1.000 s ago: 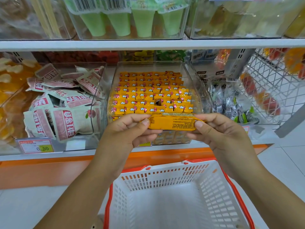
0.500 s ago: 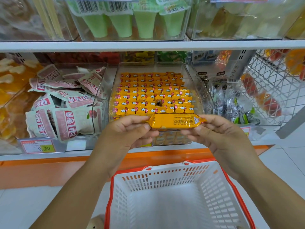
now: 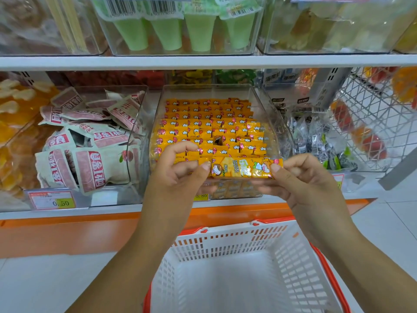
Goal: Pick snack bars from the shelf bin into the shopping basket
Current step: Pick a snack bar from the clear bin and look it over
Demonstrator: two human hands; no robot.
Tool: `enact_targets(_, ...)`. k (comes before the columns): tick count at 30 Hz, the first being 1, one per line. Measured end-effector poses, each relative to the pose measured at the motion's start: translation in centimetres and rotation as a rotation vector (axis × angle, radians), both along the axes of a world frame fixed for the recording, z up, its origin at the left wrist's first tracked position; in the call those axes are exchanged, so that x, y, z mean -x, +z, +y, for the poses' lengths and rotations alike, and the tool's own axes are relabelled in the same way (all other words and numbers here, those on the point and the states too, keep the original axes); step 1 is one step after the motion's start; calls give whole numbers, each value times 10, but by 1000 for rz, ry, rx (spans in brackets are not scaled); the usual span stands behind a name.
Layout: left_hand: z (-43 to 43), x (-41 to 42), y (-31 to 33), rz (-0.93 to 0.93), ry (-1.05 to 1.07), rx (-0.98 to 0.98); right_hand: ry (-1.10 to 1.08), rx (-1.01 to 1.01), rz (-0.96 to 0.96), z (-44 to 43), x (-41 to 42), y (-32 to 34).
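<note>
Snack bar (image 3: pixel 244 168) in a glossy yellow wrapper lies level between both hands. It is just in front of the clear shelf bin (image 3: pixel 269 105), at the front edge of the shelf (image 3: pixel 108 210), above the far rim of the white shopping basket (image 3: pixel 228 241). The left hand (image 3: pixel 178 177) pinches its left end between thumb and curled fingers (image 3: pixel 204 166), and the right hand (image 3: pixel 309 180) pinches the right end the same way. The bin holds tight rows of matching bars (image 3: pixel 209 123).

The bar looks light and slim, a one-hand load. Its film seems slick and crinkly, so a pinch on a crimped end may slip, and a soft hold across the middle seems surer. The filling is likely brittle, so I would not squeeze or bend it. A short drop into the basket should do no harm.
</note>
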State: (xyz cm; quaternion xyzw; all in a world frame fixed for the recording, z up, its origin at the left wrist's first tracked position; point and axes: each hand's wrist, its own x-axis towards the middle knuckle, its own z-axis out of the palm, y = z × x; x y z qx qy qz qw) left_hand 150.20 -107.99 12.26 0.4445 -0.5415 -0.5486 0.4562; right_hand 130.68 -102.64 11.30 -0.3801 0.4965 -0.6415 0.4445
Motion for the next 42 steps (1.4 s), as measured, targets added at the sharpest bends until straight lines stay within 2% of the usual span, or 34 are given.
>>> enact_targets(6, 2, 1, -2, -2, 51, 3, -27, 6, 67, 0, -3, 0)
enact_targets(10, -4, -3, -3, 39, -58, -72, 66, -8, 42, 1, -3, 0)
enact_targets(19, -11, -7, -4, 190, -92, -214, 59, -34, -89, -6, -1, 4)
enact_targets(28, -23, 0, -4, 103, -104, -167, 17, -60, -174, -9, -1, 1)
enact_targets(30, -28, 1, -4, 50, -97, -147, 15, -51, -197, -11, 0, -1)
enact_targets(34, -40, 5, -10, -124, -30, 16, 64, -63, -215, -21, -2, -4)
enact_targets(37, -48, 8, -15, -191, -23, 126, 32, -43, -112, -38, -3, 0)
enact_targets(39, -54, 7, -17, -394, -14, 264, -19, -35, 27, -54, -1, 8)
enact_targets(42, -65, 3, -27, -827, -71, 447, -95, 12, 343, -78, 2, 27)
